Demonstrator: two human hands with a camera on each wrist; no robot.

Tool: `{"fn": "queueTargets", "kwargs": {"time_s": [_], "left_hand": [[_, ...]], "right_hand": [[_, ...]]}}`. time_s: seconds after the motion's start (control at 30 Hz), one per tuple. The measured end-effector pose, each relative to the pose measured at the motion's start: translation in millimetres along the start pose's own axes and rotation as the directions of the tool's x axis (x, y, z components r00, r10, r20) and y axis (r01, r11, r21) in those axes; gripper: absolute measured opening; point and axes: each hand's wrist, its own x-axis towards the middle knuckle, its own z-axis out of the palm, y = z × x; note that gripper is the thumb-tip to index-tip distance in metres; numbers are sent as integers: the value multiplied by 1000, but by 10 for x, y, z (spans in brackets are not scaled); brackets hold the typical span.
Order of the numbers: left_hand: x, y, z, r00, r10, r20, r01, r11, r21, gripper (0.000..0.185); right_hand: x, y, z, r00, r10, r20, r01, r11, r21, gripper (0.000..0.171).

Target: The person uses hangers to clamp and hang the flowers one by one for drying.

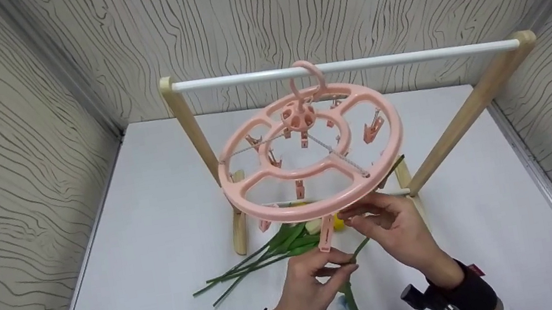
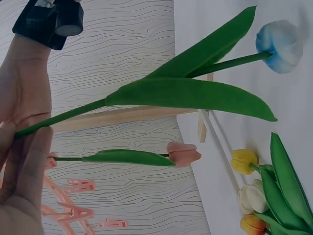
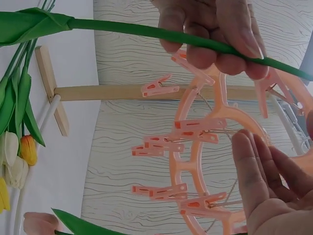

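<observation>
Two hands are seen — the left hand (image 1: pixel 307 290) and the right hand (image 1: pixel 395 227). One pink round clip hanger (image 1: pixel 309 152) is hung from one wooden rack (image 1: pixel 470 108) with one white rail (image 1: pixel 405 57).

Artificial tulips are counted from the left wrist view: one blue tulip (image 2: pixel 281 41), held by its stem, and one pink tulip (image 2: pixel 183 154), clipped up — plus three more heads on the table: one yellow tulip (image 2: pixel 243 160), one white tulip (image 2: pixel 253 198) and one orange tulip (image 2: pixel 253 225).

The clips (image 3: pixel 159 87) cannot all be counted; at least six are visible in the right wrist view.
</observation>
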Motion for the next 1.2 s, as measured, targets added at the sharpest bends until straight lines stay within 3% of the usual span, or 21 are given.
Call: {"fn": "queueTargets", "kwargs": {"time_s": [0.17, 0.3, 0.47, 0.63, 1.07, 1.2], "left_hand": [[1, -26, -9, 1000, 10, -10, -10, 1000, 21, 9], [9, -33, -17, 1000, 8, -13, -8, 999, 37, 8], [8, -43, -22, 1000, 12, -16, -12, 999, 35, 7], [4, -55, -26, 999, 40, -17, -39, 998, 48, 5], [-64, -61, -80, 999, 33, -13, -33, 999, 30, 7], [-108, -52, -133, 1000, 22, -21, -22, 999, 30, 8]], "right_hand": [[111, -3, 63, 995, 85, 46, -83, 995, -54, 40], [213, -10, 90, 988, 109, 106, -106, 994, -32, 44], [282, -10, 132, 987, 63, 147, -70, 997, 41, 53], [305, -20, 173, 983, 34, 182, -47, 996, 70, 43], [295, 24, 178, 976, 36, 215, -40, 999, 14, 45], [297, 16, 202, 975, 33, 218, -39, 999, 22, 52]]}}
